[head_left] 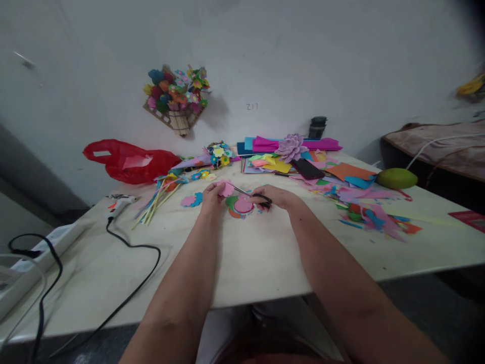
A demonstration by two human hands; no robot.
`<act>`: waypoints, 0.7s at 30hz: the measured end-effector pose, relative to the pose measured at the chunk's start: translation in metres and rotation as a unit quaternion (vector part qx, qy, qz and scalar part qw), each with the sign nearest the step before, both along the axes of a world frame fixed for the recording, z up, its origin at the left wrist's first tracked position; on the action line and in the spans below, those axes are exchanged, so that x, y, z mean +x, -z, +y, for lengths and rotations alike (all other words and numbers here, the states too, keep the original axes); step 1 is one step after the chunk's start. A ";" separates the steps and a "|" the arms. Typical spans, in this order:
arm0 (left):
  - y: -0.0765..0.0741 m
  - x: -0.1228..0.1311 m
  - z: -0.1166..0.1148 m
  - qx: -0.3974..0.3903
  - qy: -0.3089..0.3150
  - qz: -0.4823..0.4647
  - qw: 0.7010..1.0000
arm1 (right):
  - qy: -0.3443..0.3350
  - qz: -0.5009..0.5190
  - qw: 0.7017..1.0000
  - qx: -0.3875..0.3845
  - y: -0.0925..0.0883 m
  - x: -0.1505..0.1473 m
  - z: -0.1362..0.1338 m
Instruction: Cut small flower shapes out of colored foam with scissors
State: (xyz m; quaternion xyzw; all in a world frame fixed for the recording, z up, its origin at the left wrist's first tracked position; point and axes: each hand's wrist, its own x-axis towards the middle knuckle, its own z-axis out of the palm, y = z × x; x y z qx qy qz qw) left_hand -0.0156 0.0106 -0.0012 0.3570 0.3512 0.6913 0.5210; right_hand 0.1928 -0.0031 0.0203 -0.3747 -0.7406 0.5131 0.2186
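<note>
My left hand (212,196) pinches a pink paper piece (227,188) with a scalloped edge, holding it above the table. My right hand (278,196) grips black-handled scissors (261,198), whose blades reach left to the pink paper's edge. Beneath the scissors lie round paper cutouts, a pink disc (243,204) over a green piece (230,202) and an orange one (235,214). Tiny paper scraps are scattered around them. Left of my left hand rest a blue scalloped piece (198,199) and a pink one (187,201).
Paper flowers on stems (153,202) and a red plastic bag (132,161) lie left. A glue gun (121,205) trails a black cord toward a power strip (56,242). Coloured paper scraps (379,217), a dark phone (307,169) and a green-yellow fruit (397,178) are at right.
</note>
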 end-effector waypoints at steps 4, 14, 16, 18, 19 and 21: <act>0.000 -0.002 0.000 0.007 -0.002 0.006 1.000 | -0.028 -0.010 0.999 -0.022 0.002 0.001 0.003; 0.001 -0.003 0.001 -0.006 0.009 0.030 0.999 | -0.027 -0.023 0.999 -0.018 -0.002 -0.002 -0.003; 0.000 -0.002 0.000 -0.010 0.012 0.030 0.999 | -0.029 -0.022 0.999 -0.016 -0.001 -0.002 -0.002; -0.001 -0.001 -0.002 -0.012 0.015 0.028 0.999 | -0.031 -0.019 0.999 -0.016 0.000 -0.002 -0.002; -0.002 -0.001 -0.003 -0.012 0.017 0.026 0.999 | -0.031 -0.017 0.999 -0.016 0.001 -0.002 -0.001; -0.004 -0.001 -0.004 -0.010 0.023 0.025 0.999 | -0.031 -0.018 0.999 -0.016 0.001 -0.002 -0.001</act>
